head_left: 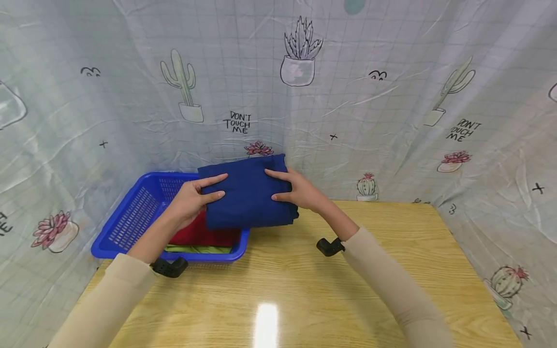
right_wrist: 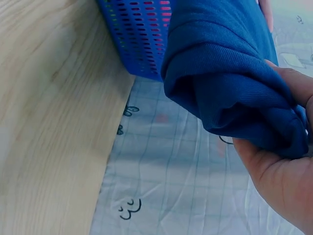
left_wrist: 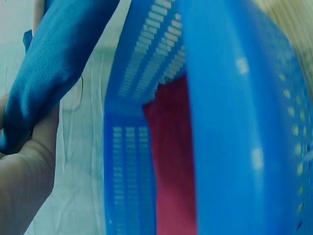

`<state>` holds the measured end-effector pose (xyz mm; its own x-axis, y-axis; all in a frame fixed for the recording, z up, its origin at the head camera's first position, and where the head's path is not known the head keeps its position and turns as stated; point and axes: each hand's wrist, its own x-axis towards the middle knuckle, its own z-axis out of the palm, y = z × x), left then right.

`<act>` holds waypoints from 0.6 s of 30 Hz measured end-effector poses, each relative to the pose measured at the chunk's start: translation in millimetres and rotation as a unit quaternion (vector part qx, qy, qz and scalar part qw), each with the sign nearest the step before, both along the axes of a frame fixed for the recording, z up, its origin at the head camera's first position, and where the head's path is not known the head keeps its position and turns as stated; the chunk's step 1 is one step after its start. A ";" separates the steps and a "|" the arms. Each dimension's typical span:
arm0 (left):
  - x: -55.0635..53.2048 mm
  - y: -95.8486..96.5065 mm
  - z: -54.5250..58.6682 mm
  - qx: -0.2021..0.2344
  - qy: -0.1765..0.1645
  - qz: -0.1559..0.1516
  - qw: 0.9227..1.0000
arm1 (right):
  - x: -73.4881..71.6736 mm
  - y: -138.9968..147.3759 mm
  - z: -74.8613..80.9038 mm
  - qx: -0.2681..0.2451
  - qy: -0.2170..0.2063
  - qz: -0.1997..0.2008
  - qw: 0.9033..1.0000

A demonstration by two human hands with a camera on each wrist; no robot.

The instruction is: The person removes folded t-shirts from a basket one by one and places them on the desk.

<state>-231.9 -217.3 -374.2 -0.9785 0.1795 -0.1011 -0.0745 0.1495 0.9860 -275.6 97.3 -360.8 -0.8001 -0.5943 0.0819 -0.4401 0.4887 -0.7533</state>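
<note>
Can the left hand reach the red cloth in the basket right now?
Probably not yet: the left hand grips the blue cloth, which covers part of the red cloth in the head view; the basket is open above.

Dark blue cloth point(head_left: 248, 195), folded into a layered rectangle, held up near a blue basket point(head_left: 213, 258)

Long beige sleeves point(head_left: 393, 285), plain, right one lightly creased. Small black angular wrist cameras point(head_left: 172, 267), one by each cuff point(head_left: 130, 271). Fingers point(head_left: 213, 180) bare.
</note>
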 end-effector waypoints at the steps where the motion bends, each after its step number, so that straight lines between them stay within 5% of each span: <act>1: 2.1 3.5 -0.4 0.003 0.000 -0.003 1.000 | 2.6 4.0 -0.8 0.000 0.000 -0.001 1.000; 8: 14.1 23.7 -3.2 0.012 0.007 -0.016 1.000 | 18.7 26.3 -5.0 0.003 0.011 -0.012 1.000; 18: 32.4 45.4 -16.0 0.028 0.020 0.018 0.999 | 37.8 42.9 -14.5 -0.038 0.019 -0.028 0.999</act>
<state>-199.5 -171.9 -390.3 -0.9875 0.1487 -0.0530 -0.0394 0.0927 0.9949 -237.8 140.3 -375.3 -0.8278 -0.5389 0.1562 -0.4427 0.4562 -0.7719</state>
